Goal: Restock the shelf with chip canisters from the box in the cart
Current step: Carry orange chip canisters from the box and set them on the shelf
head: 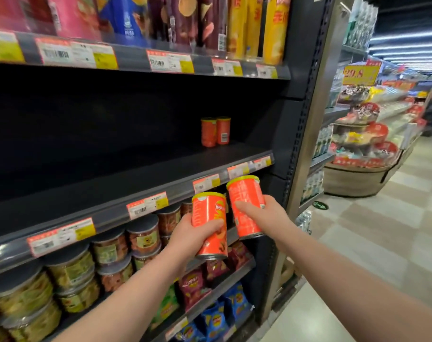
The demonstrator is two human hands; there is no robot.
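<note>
Two orange cans in play, one per hand! The left can sits in the left hand, fingers wrapped round its lower half. The right can is clamped in the right hand, thumb across the front. Both stand close to upright, green lids up, nearly side by side but not touching.

The target is the dark middle shelf, and the pair already standing at its back is the marker. It lies at 12 o'clock from the left can and about 11 o'clock from the right. The right can rides higher, its lid level with the rail of price tags, so that hand looks closer to going in first. Both cans have to clear the rail, then travel deep.

Below the rail are tubs and bags; up at 12, tall tubes. Out at 3 o'clock are the tiled floor and a round bin. Cart and box are out of view.
</note>
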